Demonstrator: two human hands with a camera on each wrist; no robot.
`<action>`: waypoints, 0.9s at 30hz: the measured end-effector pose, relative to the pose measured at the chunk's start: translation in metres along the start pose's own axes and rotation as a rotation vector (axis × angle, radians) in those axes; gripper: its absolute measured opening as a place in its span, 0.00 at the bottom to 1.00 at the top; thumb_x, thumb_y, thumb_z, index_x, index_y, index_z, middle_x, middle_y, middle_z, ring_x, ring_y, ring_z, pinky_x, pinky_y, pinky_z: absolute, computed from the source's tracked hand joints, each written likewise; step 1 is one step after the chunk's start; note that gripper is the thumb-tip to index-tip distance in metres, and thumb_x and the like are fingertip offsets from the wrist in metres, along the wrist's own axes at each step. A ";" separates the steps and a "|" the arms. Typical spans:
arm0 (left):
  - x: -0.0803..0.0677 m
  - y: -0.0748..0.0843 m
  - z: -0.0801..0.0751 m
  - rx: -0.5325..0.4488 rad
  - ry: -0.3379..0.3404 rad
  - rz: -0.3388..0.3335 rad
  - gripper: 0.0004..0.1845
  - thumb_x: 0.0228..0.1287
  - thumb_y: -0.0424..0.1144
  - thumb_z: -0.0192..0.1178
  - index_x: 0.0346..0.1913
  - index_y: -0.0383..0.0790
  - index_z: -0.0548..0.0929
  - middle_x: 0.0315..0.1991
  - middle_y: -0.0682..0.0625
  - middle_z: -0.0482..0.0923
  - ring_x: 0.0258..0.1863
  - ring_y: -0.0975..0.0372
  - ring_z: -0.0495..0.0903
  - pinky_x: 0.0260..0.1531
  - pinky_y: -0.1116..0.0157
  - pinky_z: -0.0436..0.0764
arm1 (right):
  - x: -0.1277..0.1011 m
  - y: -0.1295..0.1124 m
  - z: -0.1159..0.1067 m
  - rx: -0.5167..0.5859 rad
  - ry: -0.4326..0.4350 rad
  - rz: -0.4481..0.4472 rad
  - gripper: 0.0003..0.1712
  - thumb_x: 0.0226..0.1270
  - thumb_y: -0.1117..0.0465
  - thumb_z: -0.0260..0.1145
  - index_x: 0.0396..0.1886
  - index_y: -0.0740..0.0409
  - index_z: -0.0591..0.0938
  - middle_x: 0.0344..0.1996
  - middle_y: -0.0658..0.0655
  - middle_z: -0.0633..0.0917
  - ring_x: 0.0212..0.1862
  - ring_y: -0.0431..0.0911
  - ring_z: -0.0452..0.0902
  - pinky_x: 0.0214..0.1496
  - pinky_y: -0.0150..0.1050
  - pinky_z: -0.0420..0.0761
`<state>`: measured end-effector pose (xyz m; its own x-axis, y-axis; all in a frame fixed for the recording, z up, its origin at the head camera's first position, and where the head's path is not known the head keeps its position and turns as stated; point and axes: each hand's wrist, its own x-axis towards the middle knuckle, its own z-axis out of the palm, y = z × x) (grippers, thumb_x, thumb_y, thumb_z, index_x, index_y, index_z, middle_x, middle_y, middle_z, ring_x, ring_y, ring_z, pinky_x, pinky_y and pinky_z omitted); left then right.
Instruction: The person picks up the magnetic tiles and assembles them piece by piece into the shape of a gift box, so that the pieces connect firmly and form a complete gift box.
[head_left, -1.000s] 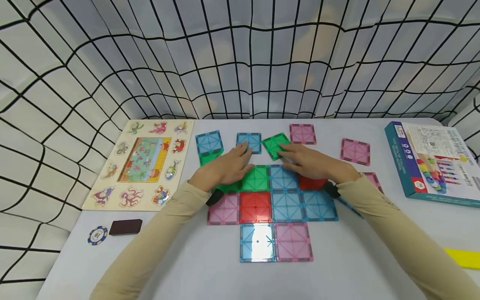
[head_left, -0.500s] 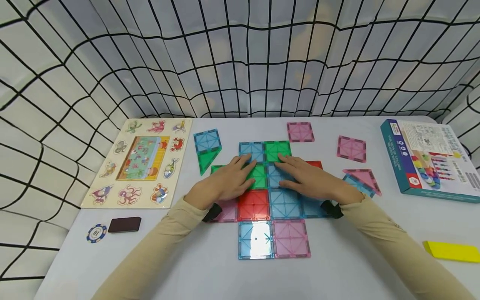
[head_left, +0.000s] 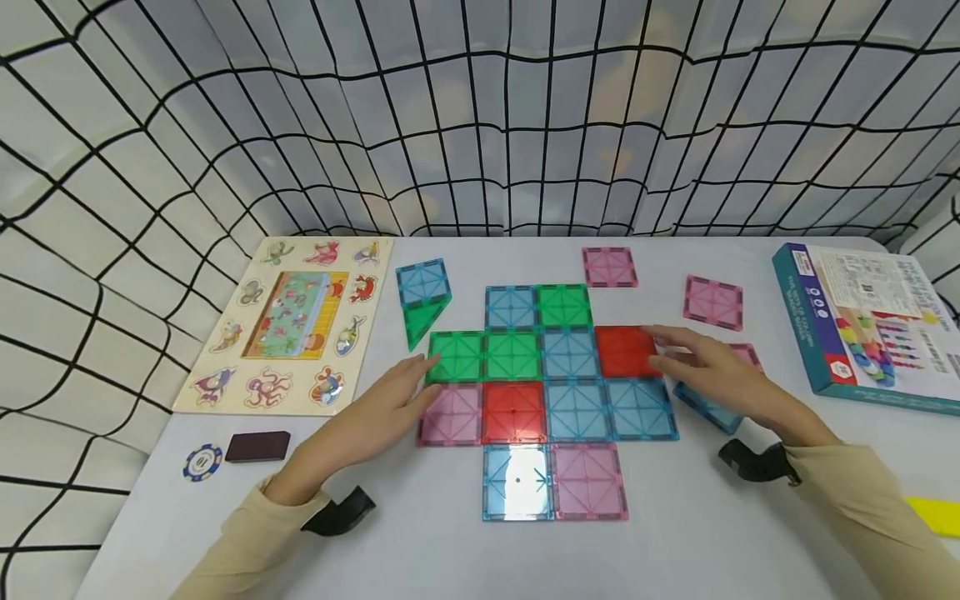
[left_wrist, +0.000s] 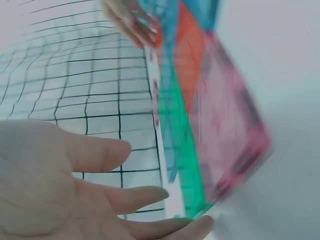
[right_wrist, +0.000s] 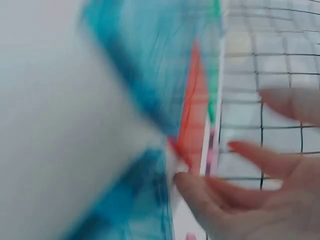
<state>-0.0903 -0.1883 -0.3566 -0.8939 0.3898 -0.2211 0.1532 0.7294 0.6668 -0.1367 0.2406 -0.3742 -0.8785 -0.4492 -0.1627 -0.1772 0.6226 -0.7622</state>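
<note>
The flat patch of magnetic tiles (head_left: 543,379) lies joined between both hands, twelve squares already in. The left hand (head_left: 375,417) and the right hand (head_left: 720,375), fingers relaxed and holding nothing, touch its outer edges (loose pink tiles (head_left: 609,267) wait beyond the right fingertips)

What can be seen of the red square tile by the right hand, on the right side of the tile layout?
The red square tile is a translucent plastic-looking square with a darker frame, lying flat on the white table. It forms the right end of the layout's second row: its left edge meets a blue tile and its lower edge meets another blue tile. The right hand, fingers straight, reaches its right edge with the fingertips, apparently touching it. The wrist views are too blurred to add detail.
</note>
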 end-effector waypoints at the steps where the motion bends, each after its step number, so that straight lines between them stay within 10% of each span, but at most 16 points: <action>1: -0.003 -0.001 -0.001 -0.051 -0.008 -0.018 0.33 0.85 0.46 0.45 0.80 0.28 0.59 0.80 0.30 0.54 0.80 0.37 0.51 0.75 0.37 0.57 | -0.003 0.000 0.001 0.038 0.010 0.015 0.34 0.83 0.58 0.58 0.80 0.67 0.63 0.77 0.74 0.63 0.72 0.75 0.64 0.64 0.70 0.75; 8: 0.005 -0.006 -0.004 -0.482 0.035 -0.132 0.31 0.84 0.43 0.43 0.81 0.28 0.58 0.81 0.35 0.55 0.80 0.42 0.57 0.76 0.42 0.60 | -0.009 -0.008 0.008 0.310 0.061 0.120 0.35 0.86 0.55 0.53 0.83 0.65 0.57 0.79 0.72 0.60 0.77 0.71 0.57 0.73 0.73 0.60; 13: 0.013 -0.008 -0.006 -0.728 0.090 -0.163 0.30 0.83 0.38 0.41 0.80 0.25 0.57 0.82 0.35 0.52 0.78 0.42 0.59 0.75 0.46 0.65 | -0.004 -0.006 0.005 0.567 0.078 0.178 0.36 0.87 0.53 0.51 0.84 0.64 0.53 0.81 0.70 0.58 0.79 0.66 0.56 0.77 0.56 0.66; 21: 0.009 -0.011 -0.013 -0.900 0.110 -0.158 0.30 0.83 0.37 0.40 0.80 0.26 0.56 0.81 0.36 0.53 0.77 0.42 0.60 0.71 0.49 0.72 | -0.001 0.006 0.002 0.801 0.112 0.194 0.31 0.88 0.55 0.49 0.84 0.50 0.56 0.80 0.61 0.62 0.74 0.53 0.64 0.77 0.63 0.63; 27: 0.008 -0.012 -0.016 -0.934 0.101 -0.096 0.30 0.85 0.40 0.39 0.80 0.28 0.55 0.78 0.34 0.58 0.75 0.44 0.65 0.63 0.63 0.79 | -0.003 0.000 0.003 0.807 0.136 0.140 0.30 0.87 0.55 0.51 0.82 0.45 0.57 0.77 0.57 0.63 0.67 0.46 0.68 0.60 0.38 0.79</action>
<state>-0.1061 -0.2022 -0.3551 -0.9240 0.2693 -0.2715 -0.2836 -0.0065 0.9589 -0.1332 0.2402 -0.3759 -0.9237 -0.2882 -0.2523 0.2656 -0.0072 -0.9641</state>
